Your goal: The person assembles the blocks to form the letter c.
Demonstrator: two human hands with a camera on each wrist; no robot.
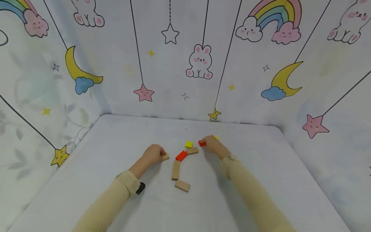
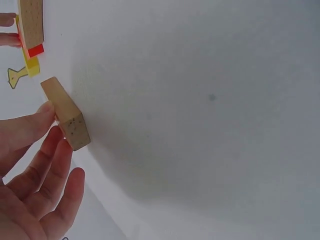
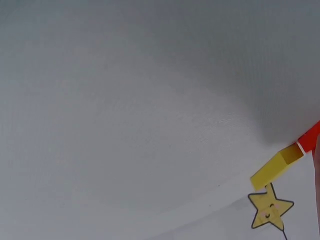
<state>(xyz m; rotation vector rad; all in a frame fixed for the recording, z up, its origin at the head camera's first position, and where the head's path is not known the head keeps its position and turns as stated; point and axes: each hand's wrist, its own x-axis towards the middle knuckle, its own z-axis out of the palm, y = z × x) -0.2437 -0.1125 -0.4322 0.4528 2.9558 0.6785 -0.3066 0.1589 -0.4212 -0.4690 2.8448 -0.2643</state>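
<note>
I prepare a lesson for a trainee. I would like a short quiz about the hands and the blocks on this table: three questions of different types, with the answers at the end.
1. True or false: the left hand pinches a wooden block.
2. Which colour is the block at the right hand's fingertips? A) blue B) red C) green
3. Fill the gap: in the head view, the lowest block is made of ___.

Key: 1. True. 2. B. 3. Wood.
</note>
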